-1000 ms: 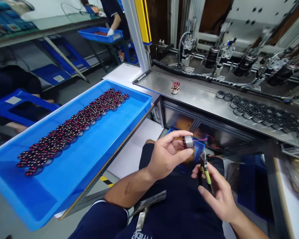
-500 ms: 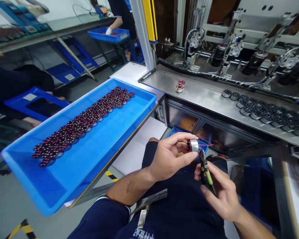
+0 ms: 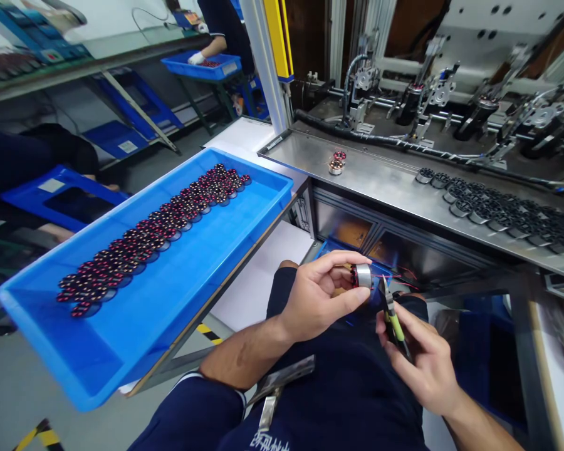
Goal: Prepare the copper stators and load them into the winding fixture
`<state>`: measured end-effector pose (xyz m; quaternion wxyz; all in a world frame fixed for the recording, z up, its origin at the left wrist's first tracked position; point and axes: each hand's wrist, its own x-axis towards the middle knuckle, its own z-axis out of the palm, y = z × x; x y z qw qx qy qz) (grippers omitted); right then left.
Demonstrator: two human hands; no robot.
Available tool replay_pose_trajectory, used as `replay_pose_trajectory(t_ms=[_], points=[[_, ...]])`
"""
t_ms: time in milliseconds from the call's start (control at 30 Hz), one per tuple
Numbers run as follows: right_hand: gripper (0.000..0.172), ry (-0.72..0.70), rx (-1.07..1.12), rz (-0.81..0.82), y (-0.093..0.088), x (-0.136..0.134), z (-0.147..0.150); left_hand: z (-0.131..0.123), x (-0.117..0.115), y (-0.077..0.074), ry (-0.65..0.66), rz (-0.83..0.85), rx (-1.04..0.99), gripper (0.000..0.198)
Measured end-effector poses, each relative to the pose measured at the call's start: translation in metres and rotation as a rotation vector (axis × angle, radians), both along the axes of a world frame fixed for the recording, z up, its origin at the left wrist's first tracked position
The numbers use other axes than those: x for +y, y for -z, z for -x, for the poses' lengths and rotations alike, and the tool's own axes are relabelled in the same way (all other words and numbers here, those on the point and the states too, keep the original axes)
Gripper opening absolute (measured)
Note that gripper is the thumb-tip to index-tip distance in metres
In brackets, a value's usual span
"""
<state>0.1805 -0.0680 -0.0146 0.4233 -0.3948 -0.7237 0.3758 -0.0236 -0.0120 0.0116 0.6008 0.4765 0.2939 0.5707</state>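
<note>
The person's left hand (image 3: 313, 294), just below the centre of the frame, held a short silver metal cylinder with a dark, red-marked end (image 3: 363, 275), its thumb and fingers clamped on the rim. From the right side of this cylinder ran thin red wires (image 3: 407, 273), loose towards the right. The right hand (image 3: 423, 357), lower right of centre, had its fingers closed around metal pliers with green and black handles (image 3: 395, 322). The plier tips were just beside the wires; whether they met or touched a strand could not be told.

Work on the held cylinder looked partway along, since long wire hung from it. At the left of the frame, a long blue plastic tray (image 3: 183, 288) bore a broad diagonal band of round black, red and copper-coloured pieces (image 3: 155, 235), packed closely together; whether any wire trailed from them was too small to tell. On the brushed metal ledge (image 3: 380, 178), upper centre, one silver-and-copper piece (image 3: 336, 167) stood by a red-topped round piece (image 3: 339, 155); neither was in hand. Many black-and-silver rings (image 3: 498, 207) crowded the ledge's right end, apparently untouched at this moment, so plenty seemed left.
</note>
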Motion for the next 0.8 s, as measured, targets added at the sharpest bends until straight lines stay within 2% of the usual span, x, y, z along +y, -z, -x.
replay_pose_trajectory(t_ms=[167, 300, 533, 800], points=[[0.068, -0.04, -0.045, -0.008, 0.003, -0.005, -0.002, -0.003, 0.001, 0.001, -0.075, -0.159, -0.019, 0.023], [0.073, -0.063, -0.045, -0.04, 0.002, -0.003, 0.002, -0.003, -0.001, 0.001, -0.134, -0.26, 0.049, 0.025], [0.07, -0.094, -0.003, 0.006, -0.005, 0.002, 0.009, 0.001, -0.001, 0.002, -0.147, -0.305, 0.111, 0.027], [0.071, 0.006, -0.089, -0.018, 0.011, -0.001, 0.001, 0.001, -0.002, 0.001, -0.177, -0.363, 0.189, 0.025]])
